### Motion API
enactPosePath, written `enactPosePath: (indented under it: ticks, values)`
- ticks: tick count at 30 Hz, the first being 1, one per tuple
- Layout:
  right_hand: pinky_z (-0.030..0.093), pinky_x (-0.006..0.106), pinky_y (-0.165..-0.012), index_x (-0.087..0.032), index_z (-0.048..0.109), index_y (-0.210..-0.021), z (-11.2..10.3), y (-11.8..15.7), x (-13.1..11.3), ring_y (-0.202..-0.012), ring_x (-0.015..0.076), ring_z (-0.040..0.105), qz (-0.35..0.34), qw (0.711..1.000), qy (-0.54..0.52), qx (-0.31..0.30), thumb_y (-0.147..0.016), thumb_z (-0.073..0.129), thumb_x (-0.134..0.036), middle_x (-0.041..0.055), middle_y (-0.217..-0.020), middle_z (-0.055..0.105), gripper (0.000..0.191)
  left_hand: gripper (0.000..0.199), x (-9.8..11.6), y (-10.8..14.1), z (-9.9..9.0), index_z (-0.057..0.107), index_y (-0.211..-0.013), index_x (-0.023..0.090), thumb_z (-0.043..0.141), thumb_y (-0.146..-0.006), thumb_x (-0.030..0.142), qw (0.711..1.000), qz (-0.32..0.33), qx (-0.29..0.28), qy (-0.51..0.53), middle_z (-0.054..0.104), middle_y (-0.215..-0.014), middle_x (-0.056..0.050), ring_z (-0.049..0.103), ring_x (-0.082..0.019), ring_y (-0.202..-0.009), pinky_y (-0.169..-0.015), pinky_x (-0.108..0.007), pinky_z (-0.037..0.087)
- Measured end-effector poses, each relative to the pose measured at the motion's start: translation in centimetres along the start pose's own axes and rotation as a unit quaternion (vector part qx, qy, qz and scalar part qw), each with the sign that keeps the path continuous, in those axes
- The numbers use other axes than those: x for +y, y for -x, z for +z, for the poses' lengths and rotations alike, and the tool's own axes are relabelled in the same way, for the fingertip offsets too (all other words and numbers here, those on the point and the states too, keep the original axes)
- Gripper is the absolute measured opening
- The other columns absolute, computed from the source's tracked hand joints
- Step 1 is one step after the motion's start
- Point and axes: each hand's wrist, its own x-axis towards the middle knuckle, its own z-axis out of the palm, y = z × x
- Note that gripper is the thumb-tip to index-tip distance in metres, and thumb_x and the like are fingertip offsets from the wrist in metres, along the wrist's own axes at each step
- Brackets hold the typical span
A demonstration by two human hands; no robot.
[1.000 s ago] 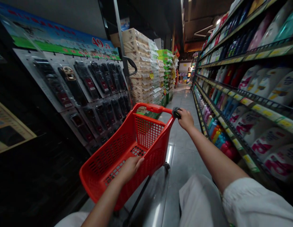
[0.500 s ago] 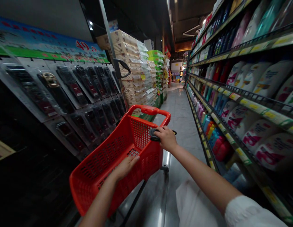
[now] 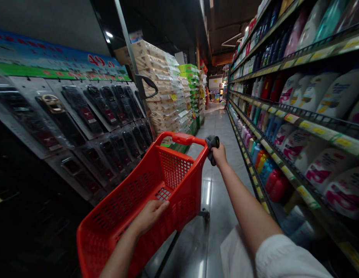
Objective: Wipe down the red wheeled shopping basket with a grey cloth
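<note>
A red plastic shopping cart (image 3: pixel 179 204) stands at the centre-left, its handle at the far end. My right hand (image 3: pixel 219 153) is closed on a dark grey, soft-looking item (image 3: pixel 212 146) beside the right end of that handle. My left hand (image 3: pixel 153 213) reaches over the cart's near side wall, palm down with fingers stretched out and nothing held in them. Whether it touches the rim is hard to tell.
Shelves of bottles (image 3: pixel 312 127) run along the right. On the left hangs a rack of packaged belts (image 3: pixel 81 112), with a metal pole (image 3: pixel 130 50) beside it. Stacked tissue packs (image 3: pixel 156 81) stand behind. A tiled aisle floor (image 3: pixel 217 127) leads away.
My right hand has moved right with the grey item, from over the cart's side to beside its handle end. My left hand stays over the cart. The view has shifted slightly.
</note>
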Motion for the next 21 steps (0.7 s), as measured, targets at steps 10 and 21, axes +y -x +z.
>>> enactPosePath:
  ticks: [10,21]
  values:
    - [0.046,0.038,-0.103,-0.018,0.065,-0.105,1.9,11.5,0.1,-0.111,0.0221,0.060,-0.010,0.995,-0.084,0.059,-0.079,0.055,-0.023,0.0104,-0.115,0.065,0.028,0.066,-0.7,-1.1,-0.5,0.033,-0.059,0.023,0.035,-0.074,0.088,0.999,-0.036,-0.022,0.035,0.026,-0.059,0.005,0.025,-0.010,-0.055,-0.054,-0.028,0.019]
    - [0.043,0.042,-0.107,-0.020,0.067,-0.108,2.9,9.4,0.0,-0.119,0.0244,0.058,0.012,0.995,-0.076,0.064,-0.082,0.062,-0.032,0.0120,-0.127,0.064,0.029,0.064,0.6,-0.6,0.2,0.030,-0.057,0.023,0.041,-0.075,0.083,0.997,-0.042,-0.008,0.066,0.024,-0.059,0.005,0.023,-0.010,-0.056,-0.054,-0.027,0.018]
